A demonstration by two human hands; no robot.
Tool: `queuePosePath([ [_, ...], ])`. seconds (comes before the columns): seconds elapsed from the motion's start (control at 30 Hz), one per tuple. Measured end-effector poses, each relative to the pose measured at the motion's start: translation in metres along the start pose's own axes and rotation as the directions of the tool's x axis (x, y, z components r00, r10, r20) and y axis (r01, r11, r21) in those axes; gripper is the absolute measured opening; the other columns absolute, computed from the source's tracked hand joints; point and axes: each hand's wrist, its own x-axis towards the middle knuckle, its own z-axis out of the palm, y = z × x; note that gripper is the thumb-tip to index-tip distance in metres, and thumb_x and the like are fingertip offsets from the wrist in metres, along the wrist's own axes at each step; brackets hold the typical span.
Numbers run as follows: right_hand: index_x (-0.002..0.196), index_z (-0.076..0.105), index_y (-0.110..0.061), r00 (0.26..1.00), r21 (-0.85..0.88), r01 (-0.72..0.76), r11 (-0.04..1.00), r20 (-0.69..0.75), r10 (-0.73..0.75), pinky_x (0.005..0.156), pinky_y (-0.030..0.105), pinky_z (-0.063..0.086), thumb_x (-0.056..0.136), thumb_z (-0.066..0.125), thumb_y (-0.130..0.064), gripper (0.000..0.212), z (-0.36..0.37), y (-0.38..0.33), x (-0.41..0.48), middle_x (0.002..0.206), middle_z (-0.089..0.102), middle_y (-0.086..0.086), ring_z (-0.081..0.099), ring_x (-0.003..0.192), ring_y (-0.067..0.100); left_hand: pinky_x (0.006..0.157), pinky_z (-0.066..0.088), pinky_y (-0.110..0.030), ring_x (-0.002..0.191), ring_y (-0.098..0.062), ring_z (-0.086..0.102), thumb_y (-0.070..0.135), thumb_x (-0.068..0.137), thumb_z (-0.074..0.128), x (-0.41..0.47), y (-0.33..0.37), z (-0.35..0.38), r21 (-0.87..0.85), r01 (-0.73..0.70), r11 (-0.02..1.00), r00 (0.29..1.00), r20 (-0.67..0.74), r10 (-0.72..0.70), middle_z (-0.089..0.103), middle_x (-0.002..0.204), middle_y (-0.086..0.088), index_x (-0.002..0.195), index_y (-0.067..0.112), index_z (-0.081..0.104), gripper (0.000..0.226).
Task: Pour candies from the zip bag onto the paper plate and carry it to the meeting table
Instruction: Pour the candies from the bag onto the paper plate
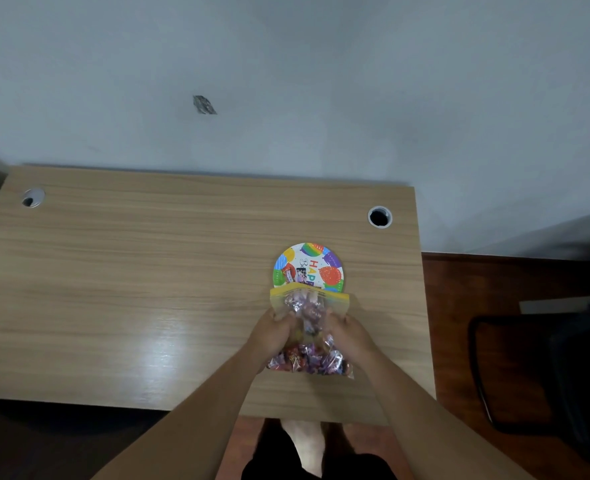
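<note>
A clear zip bag with a yellow zip strip, full of wrapped candies, is held over the wooden desk. Its open mouth points away from me and overlaps the near edge of the paper plate, a round plate printed with balloons. A few candies lie on the plate's near left part. My left hand grips the bag's left side and my right hand grips its right side, both about midway along the bag. The bag's bottom, packed with candies, hangs toward me.
The wooden desk stands against a pale wall, with cable holes at the back left and back right. A dark chair stands on the reddish floor to the right. My feet show below the desk's front edge.
</note>
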Motion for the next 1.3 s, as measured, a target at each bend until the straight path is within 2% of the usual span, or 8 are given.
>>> queuePosePath([
  [0.13, 0.121, 0.069, -0.014, 1.000, -0.007, 0.030, 1.000, -0.006, -0.030, 0.086, 0.031, 0.044, 0.115, 0.042, -0.039, 0.037, 0.000, -0.001, -0.003, 0.109, 0.070, 0.009, 0.064, 0.099, 0.024, 0.114, 0.052, -0.048, 0.112, -0.025, 0.070, 0.041, 0.097, 0.058, -0.001, -0.001, -0.002, -0.005, -0.004, 1.000, 1.000, -0.015, 0.004, 0.078, 0.119, -0.004, 0.119, 0.020, 0.075, 0.035],
  [0.4, 0.096, 0.069, -0.010, 0.999, -0.013, 0.014, 1.000, -0.048, -0.014, 0.064, 0.029, 0.044, 0.108, 0.057, -0.039, 0.033, 0.000, 0.000, -0.003, 0.078, 0.068, 0.001, 0.063, 0.073, 0.020, 0.080, 0.048, -0.033, 0.090, -0.024, 0.065, 0.038, 0.106, 0.054, 0.005, -0.011, -0.004, 0.040, -0.047, 0.998, 0.997, -0.063, 0.049, 0.080, 0.103, -0.017, 0.104, 0.003, 0.078, 0.043],
  [0.6, 0.076, 0.061, -0.022, 0.999, 0.063, -0.033, 0.997, -0.003, 0.034, 0.039, 0.009, 0.035, 0.097, 0.080, -0.020, 0.029, -0.002, 0.000, -0.007, 0.055, 0.061, -0.011, 0.049, 0.036, -0.007, 0.092, 0.053, -0.031, 0.107, -0.024, 0.072, 0.037, 0.107, 0.062, -0.005, -0.006, -0.008, 0.008, -0.061, 0.998, 0.997, -0.054, 0.061, 0.077, 0.106, -0.001, 0.115, 0.017, 0.079, 0.028],
  [0.77, 0.074, 0.058, -0.023, 1.000, 0.098, -0.010, 0.995, -0.013, 0.011, 0.039, 0.008, 0.037, 0.098, 0.079, -0.016, 0.034, -0.002, -0.003, -0.012, 0.066, 0.061, -0.009, 0.053, 0.055, 0.004, 0.106, 0.061, -0.043, 0.113, -0.029, 0.078, 0.027, 0.102, 0.071, -0.005, -0.007, -0.009, -0.050, -0.051, 0.997, 0.996, -0.075, 0.047, 0.084, 0.114, -0.009, 0.120, 0.012, 0.082, 0.026],
  [0.97, 0.093, 0.073, -0.019, 1.000, 0.116, 0.022, 0.993, -0.020, -0.020, 0.061, 0.025, 0.047, 0.097, 0.079, -0.031, 0.014, 0.002, -0.001, -0.012, 0.088, 0.078, 0.000, 0.066, 0.069, 0.009, 0.097, 0.062, -0.044, 0.110, -0.035, 0.078, 0.029, 0.102, 0.070, -0.001, -0.009, -0.009, -0.037, -0.029, 0.999, 0.993, -0.112, 0.025, 0.084, 0.110, -0.018, 0.109, 0.005, 0.083, 0.028],
  [1.07, 0.103, 0.082, -0.017, 1.000, 0.114, 0.015, 0.993, -0.010, -0.014, 0.073, 0.034, 0.055, 0.096, 0.075, -0.040, 0.025, 0.002, -0.004, -0.016, 0.105, 0.084, 0.014, 0.070, 0.082, 0.018, 0.088, 0.060, -0.037, 0.109, -0.034, 0.078, 0.031, 0.102, 0.069, -0.004, -0.007, -0.010, -0.045, -0.035, 0.998, 0.994, -0.106, 0.030, 0.084, 0.110, -0.016, 0.109, 0.007, 0.083, 0.028],
  [1.17, 0.101, 0.082, -0.019, 1.000, 0.117, 0.015, 0.993, -0.011, -0.014, 0.075, 0.030, 0.049, 0.101, 0.069, -0.040, 0.025, -0.002, -0.006, -0.019, 0.115, 0.083, 0.015, 0.067, 0.088, 0.018, 0.084, 0.057, -0.033, 0.107, -0.031, 0.078, 0.032, 0.103, 0.068, -0.006, -0.004, -0.011, -0.047, -0.052, 0.998, 0.993, -0.105, 0.047, 0.083, 0.110, -0.014, 0.111, 0.008, 0.082, 0.030],
  [1.3, 0.111, 0.082, -0.011, 1.000, 0.135, 0.014, 0.991, -0.006, -0.013, 0.079, 0.031, 0.050, 0.102, 0.064, -0.041, 0.036, -0.004, -0.004, -0.018, 0.115, 0.082, 0.017, 0.074, 0.096, 0.023, 0.099, 0.062, -0.040, 0.107, -0.027, 0.077, 0.032, 0.107, 0.060, -0.010, -0.003, -0.013, -0.068, -0.066, 0.995, 0.994, -0.086, 0.060, 0.082, 0.116, -0.008, 0.123, 0.017, 0.078, 0.029],
])
